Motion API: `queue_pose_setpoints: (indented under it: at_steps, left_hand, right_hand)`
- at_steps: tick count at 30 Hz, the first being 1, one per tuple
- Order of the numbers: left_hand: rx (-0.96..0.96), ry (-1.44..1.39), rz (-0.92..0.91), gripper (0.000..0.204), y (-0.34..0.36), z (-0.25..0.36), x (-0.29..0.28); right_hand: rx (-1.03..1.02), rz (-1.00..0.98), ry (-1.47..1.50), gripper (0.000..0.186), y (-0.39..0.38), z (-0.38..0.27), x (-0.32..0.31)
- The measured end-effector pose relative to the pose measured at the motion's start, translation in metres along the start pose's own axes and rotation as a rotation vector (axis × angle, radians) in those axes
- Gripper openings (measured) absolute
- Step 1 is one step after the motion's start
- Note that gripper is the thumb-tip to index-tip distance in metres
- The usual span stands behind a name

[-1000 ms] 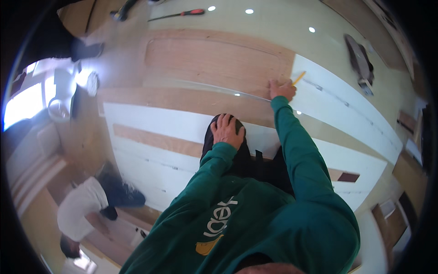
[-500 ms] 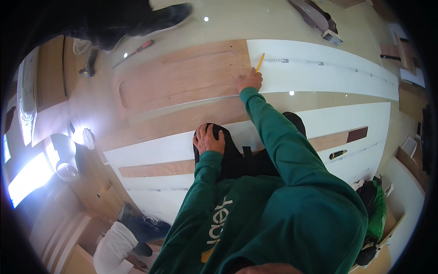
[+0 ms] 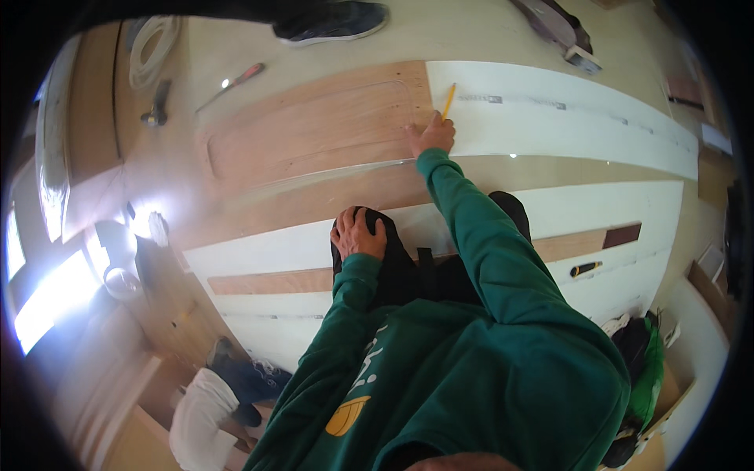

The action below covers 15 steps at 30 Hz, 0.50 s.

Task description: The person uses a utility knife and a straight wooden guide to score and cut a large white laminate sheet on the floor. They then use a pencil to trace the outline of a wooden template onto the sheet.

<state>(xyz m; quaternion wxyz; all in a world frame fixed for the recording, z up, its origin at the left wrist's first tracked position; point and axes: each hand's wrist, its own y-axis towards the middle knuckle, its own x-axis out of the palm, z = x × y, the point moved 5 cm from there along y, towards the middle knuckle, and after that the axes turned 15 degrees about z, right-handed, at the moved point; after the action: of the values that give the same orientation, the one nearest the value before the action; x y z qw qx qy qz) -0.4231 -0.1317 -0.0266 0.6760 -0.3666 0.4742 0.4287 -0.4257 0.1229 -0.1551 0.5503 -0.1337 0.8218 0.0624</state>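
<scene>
My right hand is stretched out ahead and closed around a yellow pencil, which points up and away. Its knuckles are at the edge where a brown wooden panel, marked with a rounded outline, meets a long white board. I cannot tell whether the pencil touches the board. My left hand lies with its fingers apart over my black-trousered left knee, holding nothing.
A white panel with a wooden strip lies beneath me, a yellow-black utility knife on it. Beyond are a red-handled screwdriver, a power drill and another person's shoe. Someone in white is at lower left.
The other person's shoe at the top has moved to the right, uncovering a coiled hose or cable. My view has shifted slightly; both my hands stay in nearly the same places.
</scene>
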Motion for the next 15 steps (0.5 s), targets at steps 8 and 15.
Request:
queue_pose_setpoints:
  at_steps: [8, 15]
  left_hand:
    - [-0.062, -0.111, 0.014, 0.044, 0.003, -0.014, -0.018]
    - [-0.093, -0.184, 0.003, 0.045, 0.001, -0.028, -0.016]
  right_hand:
    - [-0.144, 0.093, 0.011, 0.087, -0.002, -0.006, 0.007]
    - [-0.16, 0.1, -0.088, 0.083, 0.003, -0.007, 0.008]
